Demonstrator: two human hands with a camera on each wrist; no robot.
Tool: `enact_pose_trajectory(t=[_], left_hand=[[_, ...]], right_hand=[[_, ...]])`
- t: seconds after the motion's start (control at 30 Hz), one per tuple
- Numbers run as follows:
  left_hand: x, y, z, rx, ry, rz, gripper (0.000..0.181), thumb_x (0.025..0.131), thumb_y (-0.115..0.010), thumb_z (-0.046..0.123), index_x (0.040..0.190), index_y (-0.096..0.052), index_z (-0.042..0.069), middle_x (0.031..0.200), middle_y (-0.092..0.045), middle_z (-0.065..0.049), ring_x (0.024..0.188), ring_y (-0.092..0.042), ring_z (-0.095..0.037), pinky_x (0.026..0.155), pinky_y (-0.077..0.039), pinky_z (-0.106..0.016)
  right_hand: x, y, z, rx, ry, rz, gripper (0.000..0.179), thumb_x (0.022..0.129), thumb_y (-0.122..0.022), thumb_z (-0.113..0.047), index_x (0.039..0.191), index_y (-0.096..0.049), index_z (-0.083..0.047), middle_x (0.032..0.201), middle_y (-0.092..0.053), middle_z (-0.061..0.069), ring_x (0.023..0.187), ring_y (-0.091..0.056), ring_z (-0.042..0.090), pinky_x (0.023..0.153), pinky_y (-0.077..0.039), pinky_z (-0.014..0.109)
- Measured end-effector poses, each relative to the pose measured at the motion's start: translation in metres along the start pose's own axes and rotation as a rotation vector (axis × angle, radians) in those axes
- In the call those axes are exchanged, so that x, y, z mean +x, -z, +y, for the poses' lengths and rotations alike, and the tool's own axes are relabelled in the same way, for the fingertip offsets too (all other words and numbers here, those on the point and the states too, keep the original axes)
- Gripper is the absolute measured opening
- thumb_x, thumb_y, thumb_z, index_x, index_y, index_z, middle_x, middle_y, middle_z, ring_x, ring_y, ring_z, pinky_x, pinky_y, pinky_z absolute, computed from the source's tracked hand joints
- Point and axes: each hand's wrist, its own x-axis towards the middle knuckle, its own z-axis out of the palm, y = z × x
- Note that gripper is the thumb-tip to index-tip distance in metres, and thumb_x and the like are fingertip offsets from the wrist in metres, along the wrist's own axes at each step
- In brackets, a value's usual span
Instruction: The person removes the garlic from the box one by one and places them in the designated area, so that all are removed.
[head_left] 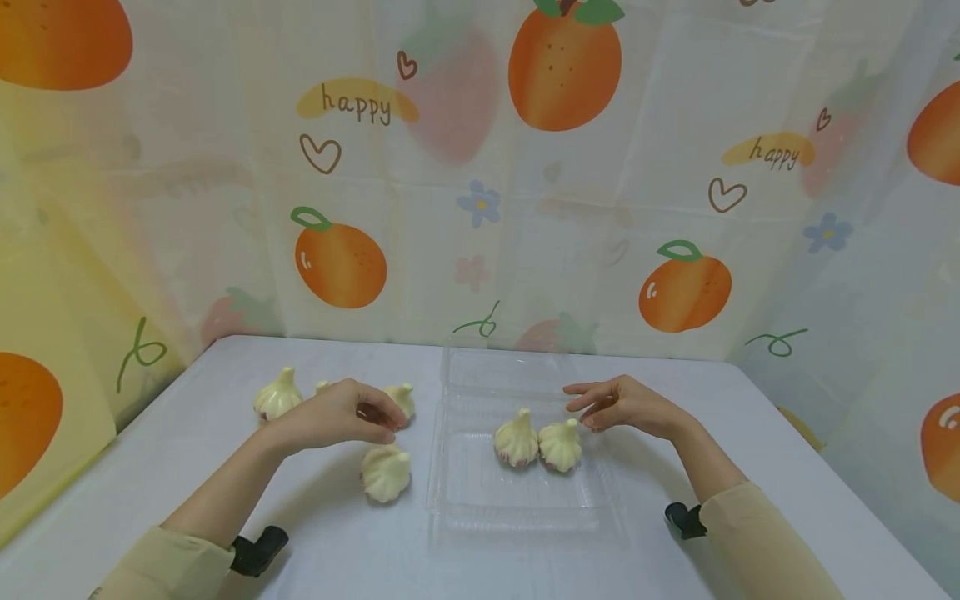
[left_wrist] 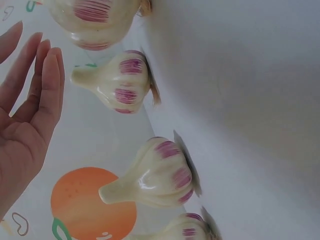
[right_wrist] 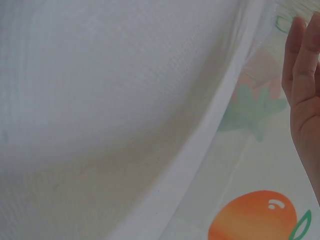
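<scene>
My left hand [head_left: 341,417] hovers over several garlic bulbs on the left of the table, its fingers relaxed and holding nothing. Just below its fingertips is the nearest garlic bulb [head_left: 385,475]; another garlic bulb [head_left: 402,402] shows behind the fingers. In the left wrist view, cream bulbs with purple streaks, such as one garlic bulb [left_wrist: 155,172], stand beside the hand. Two more bulbs, a left garlic bulb [head_left: 516,440] and a right garlic bulb [head_left: 560,446], sit side by side in a clear plastic container [head_left: 517,496]. Loosely bent, my right hand [head_left: 626,406] is raised at the container's right side, holding nothing.
A garlic bulb [head_left: 277,394] stands at the far left, with another partly hidden behind the left hand. The container's clear lid [head_left: 506,371] stands open at the back. Behind the white table [head_left: 337,550] hangs a fruit-printed curtain [head_left: 420,250].
</scene>
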Motion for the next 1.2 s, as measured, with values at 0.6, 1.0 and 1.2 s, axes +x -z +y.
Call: enact_pose_trajectory(t=[0.6, 1.0, 1.2], left_hand=[[0.017, -0.025, 0.042, -0.028, -0.057, 0.115, 0.036, 0.087, -0.074, 0.022, 0.121, -0.068, 0.011, 0.126, -0.067, -0.008, 0.112, -0.063, -0.022, 0.096, -0.056, -0.033], [0.031, -0.058, 0.075, -0.026, -0.076, 0.165, 0.04, 0.087, -0.074, 0.021, 0.125, -0.065, 0.012, 0.13, -0.066, -0.007, 0.12, -0.061, -0.028, 0.108, -0.049, -0.043], [0.038, -0.076, 0.088, -0.075, -0.057, 0.169, 0.044, 0.089, -0.072, 0.031, 0.128, -0.063, 0.013, 0.133, -0.064, -0.007, 0.122, -0.061, -0.028, 0.108, -0.049, -0.042]], right_hand=[[-0.002, -0.001, -0.003, 0.012, -0.003, 0.005, 0.039, 0.088, -0.068, -0.01, 0.123, -0.065, 0.007, 0.156, -0.037, 0.024, 0.107, -0.067, 0.014, 0.088, -0.056, 0.024], [-0.002, -0.001, -0.005, 0.018, -0.002, -0.001, 0.036, 0.089, -0.065, -0.007, 0.123, -0.065, 0.007, 0.156, -0.037, 0.025, 0.108, -0.067, 0.014, 0.088, -0.056, 0.024], [-0.002, 0.0, -0.004, 0.007, -0.013, 0.004, 0.036, 0.089, -0.066, -0.008, 0.123, -0.066, 0.005, 0.156, -0.039, 0.022, 0.11, -0.066, 0.016, 0.089, -0.056, 0.025]])
